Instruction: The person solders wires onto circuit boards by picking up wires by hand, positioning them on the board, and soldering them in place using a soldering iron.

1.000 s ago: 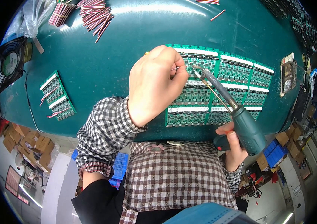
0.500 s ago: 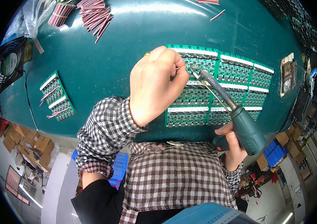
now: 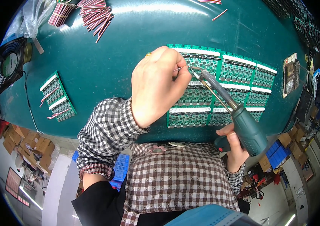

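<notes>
My right hand (image 3: 236,147) is wrapped round the grip of a dark green soldering gun (image 3: 250,130). Its long metal barrel slants up and left, and the tip sits over the upper-left part of a panel of green circuit boards (image 3: 239,69). In a pinch between thumb and forefinger, my left hand (image 3: 159,81) holds a thin wire (image 3: 177,69), whose far end lies close to the soldering tip. That hand covers the panel's left edge. Whether tip and wire touch cannot be made out.
A smaller board strip (image 3: 59,96) with short wires lies at left. Bundled striped wires (image 3: 60,15) and a loose wire pile (image 3: 94,15) are at the far left. A fan (image 3: 9,64) stands at the left edge, and a small tray (image 3: 291,75) is right of the panel.
The soldering gun's tip has shifted slightly left, closer to my left fingertips. My left hand has stayed almost still, its pinch unchanged.
</notes>
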`<state>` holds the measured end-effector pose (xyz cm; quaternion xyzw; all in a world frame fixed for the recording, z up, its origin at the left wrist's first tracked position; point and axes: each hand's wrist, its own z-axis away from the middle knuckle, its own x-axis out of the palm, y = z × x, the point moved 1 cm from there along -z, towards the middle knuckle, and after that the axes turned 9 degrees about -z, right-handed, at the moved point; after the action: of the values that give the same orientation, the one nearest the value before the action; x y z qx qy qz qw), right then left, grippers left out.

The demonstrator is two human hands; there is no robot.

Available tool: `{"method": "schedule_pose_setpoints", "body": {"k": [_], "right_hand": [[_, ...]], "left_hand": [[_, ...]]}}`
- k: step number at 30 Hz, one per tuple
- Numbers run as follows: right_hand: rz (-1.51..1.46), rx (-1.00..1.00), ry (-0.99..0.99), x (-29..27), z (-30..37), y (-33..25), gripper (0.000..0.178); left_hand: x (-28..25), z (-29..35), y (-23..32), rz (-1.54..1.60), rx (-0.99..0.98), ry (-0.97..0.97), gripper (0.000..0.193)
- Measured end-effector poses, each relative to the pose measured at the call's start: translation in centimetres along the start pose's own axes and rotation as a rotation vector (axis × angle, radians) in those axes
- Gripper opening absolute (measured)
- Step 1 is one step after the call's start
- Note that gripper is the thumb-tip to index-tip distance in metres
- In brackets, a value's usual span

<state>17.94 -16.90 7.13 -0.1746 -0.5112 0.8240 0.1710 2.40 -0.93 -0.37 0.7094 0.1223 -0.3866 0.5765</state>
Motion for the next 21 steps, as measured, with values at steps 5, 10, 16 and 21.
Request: {"method": "schedule_pose_setpoints", "body": {"k": [5,10,16,21], "right_hand": [[0.015,0.005,0.001,0.08,-0.1,-0.06,0.024],[0.028,0.009,-0.009,-0.04,-0.14,0.06,0.024],[0.03,-0.006,-0.032,-0.09,-0.2,0.07,0.027],[0.038,-0.009,-0.025,-0.15,-0.17,0.19,0.028]], "left_hand": [[0.07,-0.01,0.01,-0.004,0.003,0.01,0.013],[0.1,0.02,0.06,-0.014,-0.014,0.005,0.013],[0.08,0.02,0.14,-0.003,-0.018,0.004,0.012],[0.1,0.03,0.13,-0.01,-0.019,0.003,0.012]]}}
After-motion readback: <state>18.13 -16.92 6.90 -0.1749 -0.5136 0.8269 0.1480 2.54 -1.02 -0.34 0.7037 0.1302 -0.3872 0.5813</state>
